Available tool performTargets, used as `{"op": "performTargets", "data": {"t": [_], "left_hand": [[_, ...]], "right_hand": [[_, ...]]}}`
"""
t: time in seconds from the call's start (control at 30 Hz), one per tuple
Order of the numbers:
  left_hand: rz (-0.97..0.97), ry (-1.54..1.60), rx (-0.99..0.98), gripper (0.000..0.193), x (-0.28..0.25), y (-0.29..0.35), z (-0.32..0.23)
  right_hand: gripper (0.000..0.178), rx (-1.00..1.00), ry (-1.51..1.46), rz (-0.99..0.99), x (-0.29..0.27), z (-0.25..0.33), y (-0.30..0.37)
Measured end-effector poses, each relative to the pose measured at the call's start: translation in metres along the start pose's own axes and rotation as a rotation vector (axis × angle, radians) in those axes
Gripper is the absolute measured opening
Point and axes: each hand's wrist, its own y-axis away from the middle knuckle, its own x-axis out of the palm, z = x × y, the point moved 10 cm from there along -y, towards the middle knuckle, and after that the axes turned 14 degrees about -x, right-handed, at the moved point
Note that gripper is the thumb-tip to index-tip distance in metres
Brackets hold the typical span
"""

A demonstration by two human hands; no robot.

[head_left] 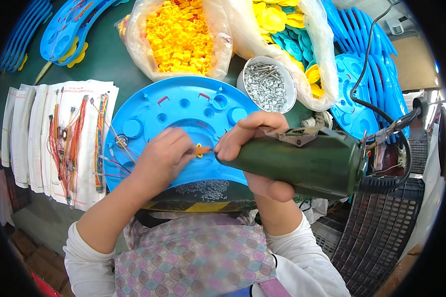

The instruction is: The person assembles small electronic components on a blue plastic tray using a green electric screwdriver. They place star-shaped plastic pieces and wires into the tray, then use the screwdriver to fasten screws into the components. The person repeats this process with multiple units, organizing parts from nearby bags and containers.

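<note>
Nearest us, our right hand (255,143) wraps the green electric screwdriver (307,161): heavy, rigid, best gripped mid-barrel. Left hand (161,158) fingers pinch a small yellow part (199,150) on the blue plastic disc (183,123), light, stiff, flat on the desk (104,59).

A dark green worktable (104,59) fills the scene under bright, even light; black plastic crates (381,232) stand at the right.
</note>
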Motion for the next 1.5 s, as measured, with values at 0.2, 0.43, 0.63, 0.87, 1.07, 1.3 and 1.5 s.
{"op": "performTargets", "data": {"t": [0.2, 0.43, 0.63, 0.87, 1.07, 1.3, 1.5], "left_hand": [[-0.021, 0.072, 0.031, 0.015, -0.007, 0.001, -0.003], [-0.045, 0.042, -0.002, 0.015, -0.010, 0.003, 0.001], [-0.046, 0.065, -0.026, 0.015, -0.011, 0.004, 0.002], [-0.093, 0.062, -0.004, 0.016, -0.017, 0.007, -0.002], [-0.145, -0.129, -0.142, 0.022, -0.021, 0.023, 0.003], [-0.291, -0.340, -0.150, 0.022, -0.038, 0.029, 0.000], [-0.283, -0.260, -0.179, 0.021, -0.040, 0.030, 0.010]], "right_hand": [[0.124, -0.242, -0.234, -0.009, 0.010, 0.009, -0.015], [0.118, -0.275, -0.363, -0.009, 0.013, 0.011, -0.016], [0.118, -0.237, -0.336, -0.068, 0.012, 0.009, -0.014], [0.120, -0.269, -0.260, -0.043, 0.020, 0.010, -0.015], [0.121, -0.043, -0.108, -0.092, 0.024, 0.002, -0.011], [0.121, 0.051, -0.063, -0.064, 0.042, -0.001, -0.013], [0.117, 0.166, -0.050, -0.032, 0.051, -0.012, -0.008]]}}
